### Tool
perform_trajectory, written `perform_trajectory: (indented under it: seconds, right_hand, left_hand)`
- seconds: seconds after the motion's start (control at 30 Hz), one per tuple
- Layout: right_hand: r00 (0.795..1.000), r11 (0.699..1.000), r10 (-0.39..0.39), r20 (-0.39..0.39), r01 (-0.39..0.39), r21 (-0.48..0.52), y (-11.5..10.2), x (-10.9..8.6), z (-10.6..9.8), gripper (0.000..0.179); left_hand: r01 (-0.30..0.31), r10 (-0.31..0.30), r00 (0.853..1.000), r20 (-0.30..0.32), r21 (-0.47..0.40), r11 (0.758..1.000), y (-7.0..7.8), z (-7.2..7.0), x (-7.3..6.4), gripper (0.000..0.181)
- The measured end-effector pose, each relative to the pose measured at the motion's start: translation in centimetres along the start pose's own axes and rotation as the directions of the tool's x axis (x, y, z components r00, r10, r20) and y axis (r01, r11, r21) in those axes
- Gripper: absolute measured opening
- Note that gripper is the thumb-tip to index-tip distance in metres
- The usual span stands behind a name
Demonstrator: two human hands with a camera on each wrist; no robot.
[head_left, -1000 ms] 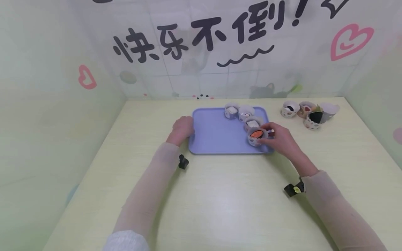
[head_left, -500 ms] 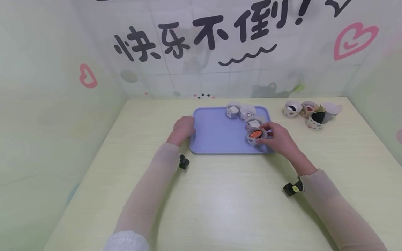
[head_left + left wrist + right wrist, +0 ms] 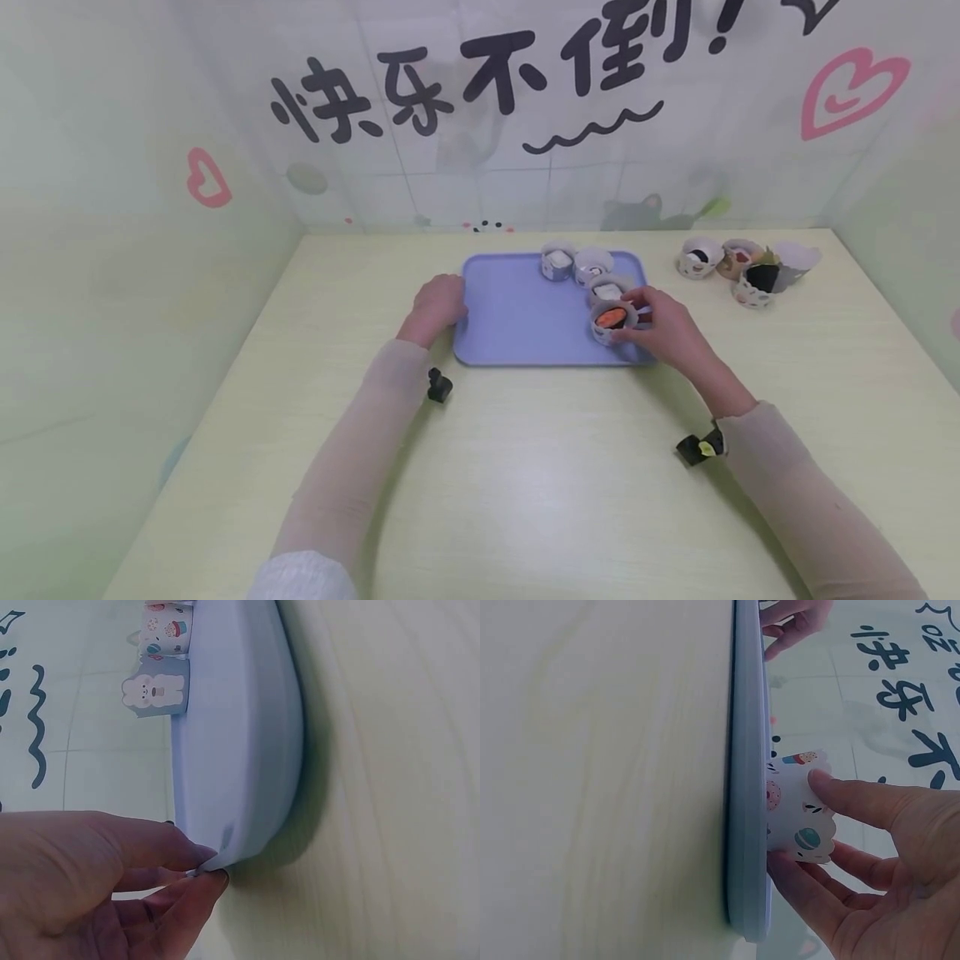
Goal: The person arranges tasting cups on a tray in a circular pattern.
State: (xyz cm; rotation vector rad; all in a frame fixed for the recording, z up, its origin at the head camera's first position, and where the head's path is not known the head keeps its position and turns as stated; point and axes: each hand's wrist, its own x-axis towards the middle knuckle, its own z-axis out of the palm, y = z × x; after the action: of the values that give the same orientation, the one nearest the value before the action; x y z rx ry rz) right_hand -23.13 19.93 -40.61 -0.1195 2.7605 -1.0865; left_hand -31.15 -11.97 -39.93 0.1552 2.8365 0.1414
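A lavender tray [image 3: 525,325] lies on the table, and my left hand [image 3: 437,307] pinches its left rim between thumb and fingers. The left wrist view shows the thumb and fingertips meeting at the tray's corner edge. Near the tray's front right, my right hand [image 3: 667,329] grips a small paper cake cup [image 3: 799,814] with a scalloped rim and printed sweets. Inside it sits an orange-topped piece with a dark band [image 3: 611,318]. Behind it in a bent row stand a paper cup with a white piece [image 3: 606,293], another pale cup [image 3: 592,265] and a bear-print cup [image 3: 156,688].
Right of the tray, several more paper cups with pieces in them stand close together, among them a white cup [image 3: 699,260] and a cup with a black piece [image 3: 753,293]. A wall with black lettering [image 3: 502,71] rises behind the table [image 3: 517,475].
My right hand and the cup with the orange-topped piece have shifted very slightly left on the tray. The left hand keeps its hold on the rim.
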Motion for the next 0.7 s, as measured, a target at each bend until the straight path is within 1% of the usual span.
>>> perform_trajectory:
  seconds: [0.3, 0.7]
  right_hand:
    - [1.000, 1.000, -0.014, 0.005, 0.014, 0.016, 0.28, -0.15, -0.24, 0.062]
    - [1.000, 0.999, -0.021, 0.003, 0.021, 0.043, 0.69, -0.45, -0.54, 0.064]
  left_hand:
    - [-0.002, 0.002, 1.000, 0.004, -0.008, 1.000, -0.04, 0.00, 0.30, 0.027]
    - [-0.012, 0.012, 1.000, 0.006, -0.025, 1.000, -0.13, -0.11, 0.12, 0.031]
